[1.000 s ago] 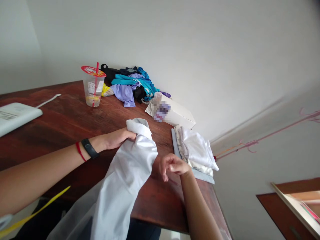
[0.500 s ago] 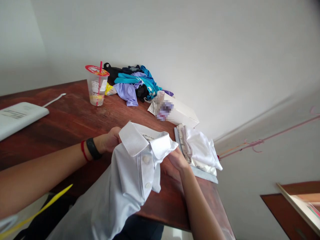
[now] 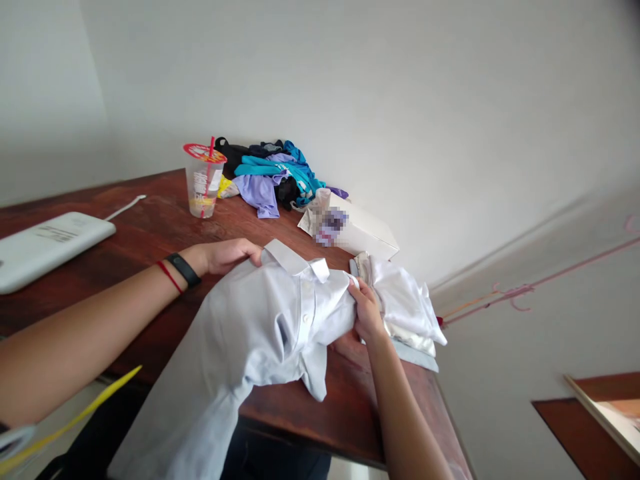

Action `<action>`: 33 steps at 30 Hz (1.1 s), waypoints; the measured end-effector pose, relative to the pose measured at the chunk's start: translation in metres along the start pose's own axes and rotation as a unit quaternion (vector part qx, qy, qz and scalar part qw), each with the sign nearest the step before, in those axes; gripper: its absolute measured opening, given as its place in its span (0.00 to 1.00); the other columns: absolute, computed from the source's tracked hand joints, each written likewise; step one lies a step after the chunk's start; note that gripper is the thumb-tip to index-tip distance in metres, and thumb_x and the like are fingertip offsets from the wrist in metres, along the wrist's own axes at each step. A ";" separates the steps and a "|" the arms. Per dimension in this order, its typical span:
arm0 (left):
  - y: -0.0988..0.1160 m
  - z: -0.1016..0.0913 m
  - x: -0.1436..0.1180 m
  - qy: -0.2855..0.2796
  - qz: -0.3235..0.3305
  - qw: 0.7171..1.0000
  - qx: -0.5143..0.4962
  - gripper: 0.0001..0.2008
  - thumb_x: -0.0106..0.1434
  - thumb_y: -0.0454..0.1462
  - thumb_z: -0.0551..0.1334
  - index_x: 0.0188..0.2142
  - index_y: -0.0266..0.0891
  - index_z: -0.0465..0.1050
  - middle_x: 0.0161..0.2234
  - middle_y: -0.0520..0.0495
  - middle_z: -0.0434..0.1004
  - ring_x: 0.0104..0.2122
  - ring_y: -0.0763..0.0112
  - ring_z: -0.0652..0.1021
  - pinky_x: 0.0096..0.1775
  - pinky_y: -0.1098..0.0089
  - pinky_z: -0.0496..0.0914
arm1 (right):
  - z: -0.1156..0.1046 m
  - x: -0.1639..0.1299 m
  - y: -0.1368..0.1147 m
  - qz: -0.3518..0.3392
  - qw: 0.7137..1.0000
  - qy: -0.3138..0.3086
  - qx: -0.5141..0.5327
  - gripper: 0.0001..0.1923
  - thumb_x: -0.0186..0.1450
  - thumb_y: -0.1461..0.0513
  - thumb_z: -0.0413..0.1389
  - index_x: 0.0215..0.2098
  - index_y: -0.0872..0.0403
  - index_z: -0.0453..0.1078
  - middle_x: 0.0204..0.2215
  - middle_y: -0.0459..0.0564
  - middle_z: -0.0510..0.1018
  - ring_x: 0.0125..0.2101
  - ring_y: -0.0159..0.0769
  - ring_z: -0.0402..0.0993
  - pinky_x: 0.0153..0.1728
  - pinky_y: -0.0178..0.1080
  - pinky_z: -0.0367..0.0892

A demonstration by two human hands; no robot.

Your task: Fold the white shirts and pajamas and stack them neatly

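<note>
Both hands' grip was closed on a pale blue shirt [image 3: 260,327]: left hand [image 3: 227,255] at the collar, right hand [image 3: 367,313] at the shoulder, spreading it over the desk [image 3: 145,253] edge beside folded white clothes [image 3: 405,300]. Flattening it apparently came next.

Bare forearms; left wrist: black band [image 3: 183,269], thin red string [image 3: 169,276].

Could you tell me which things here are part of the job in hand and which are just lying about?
In hand: pale blue shirt, held by left hand and right hand; folded white clothes beside it.

Lying about: plastic cup, coloured clothes heap, white box, white device.
</note>
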State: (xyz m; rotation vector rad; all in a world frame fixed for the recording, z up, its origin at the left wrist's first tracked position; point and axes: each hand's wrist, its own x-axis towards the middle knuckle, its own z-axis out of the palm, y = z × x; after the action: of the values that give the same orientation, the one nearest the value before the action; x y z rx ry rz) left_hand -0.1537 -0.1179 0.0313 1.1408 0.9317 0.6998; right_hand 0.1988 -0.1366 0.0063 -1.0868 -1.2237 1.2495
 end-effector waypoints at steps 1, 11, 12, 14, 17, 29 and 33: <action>0.001 0.000 0.002 -0.021 -0.021 0.999 -0.018 0.17 0.47 0.34 0.63 0.37 0.30 0.81 0.37 0.38 0.85 0.36 0.55 0.81 0.40 0.63 0.73 | -0.002 0.000 -0.003 -0.003 1.000 0.007 -0.001 0.12 0.61 0.51 0.68 0.36 0.48 0.78 0.29 0.45 0.80 0.29 0.36 0.73 0.33 0.36 0.68; 0.000 0.003 0.013 0.006 0.039 0.999 0.019 0.24 0.58 0.40 0.68 0.52 0.30 0.78 0.51 0.42 0.83 0.53 0.54 0.77 0.52 0.66 0.69 | -0.016 -0.003 -0.022 0.053 0.998 -0.023 0.018 0.20 0.57 0.51 0.70 0.43 0.51 0.79 0.29 0.47 0.83 0.28 0.40 0.78 0.32 0.39 0.73; -0.001 0.002 0.013 0.008 0.037 0.999 0.020 0.24 0.58 0.41 0.69 0.51 0.31 0.79 0.51 0.42 0.83 0.52 0.54 0.77 0.51 0.66 0.70 | -0.016 -0.003 -0.023 0.057 0.998 -0.028 0.017 0.20 0.57 0.50 0.70 0.43 0.52 0.79 0.29 0.47 0.83 0.28 0.39 0.78 0.32 0.39 0.73; -0.003 0.000 0.015 0.011 0.028 0.999 0.017 0.22 0.57 0.43 0.69 0.48 0.32 0.81 0.49 0.41 0.84 0.50 0.54 0.78 0.49 0.65 0.71 | -0.017 -0.003 -0.023 0.067 0.997 -0.035 0.010 0.20 0.58 0.50 0.70 0.43 0.51 0.79 0.30 0.46 0.83 0.28 0.39 0.78 0.32 0.38 0.73; -0.005 -0.001 0.017 0.015 0.017 1.000 0.009 0.21 0.56 0.44 0.69 0.45 0.33 0.82 0.46 0.42 0.85 0.47 0.55 0.80 0.47 0.66 0.72 | -0.018 -0.003 -0.021 0.077 0.996 -0.034 -0.007 0.19 0.59 0.50 0.70 0.44 0.50 0.78 0.32 0.46 0.84 0.31 0.40 0.79 0.34 0.39 0.74; -0.006 0.002 0.023 0.066 0.010 0.998 0.014 0.26 0.56 0.60 0.68 0.42 0.44 0.85 0.48 0.43 0.85 0.53 0.49 0.81 0.51 0.62 0.77 | -0.022 0.003 -0.010 0.131 0.982 -0.119 -0.068 0.21 0.62 0.47 0.67 0.48 0.47 0.78 0.40 0.49 0.86 0.38 0.45 0.82 0.40 0.43 0.75; -0.006 -0.001 0.025 0.062 0.004 0.997 0.044 0.29 0.54 0.60 0.70 0.46 0.44 0.85 0.51 0.42 0.84 0.53 0.49 0.81 0.52 0.61 0.77 | -0.020 0.002 -0.010 0.139 0.978 -0.124 -0.089 0.22 0.62 0.47 0.66 0.49 0.48 0.78 0.43 0.51 0.85 0.42 0.47 0.82 0.42 0.44 0.75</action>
State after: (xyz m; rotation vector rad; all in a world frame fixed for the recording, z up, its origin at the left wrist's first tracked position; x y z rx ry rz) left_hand -0.1433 -0.0980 0.0192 1.1897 1.0718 0.7479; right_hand 0.2192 -0.1340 0.0148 -1.2956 -1.4267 1.5483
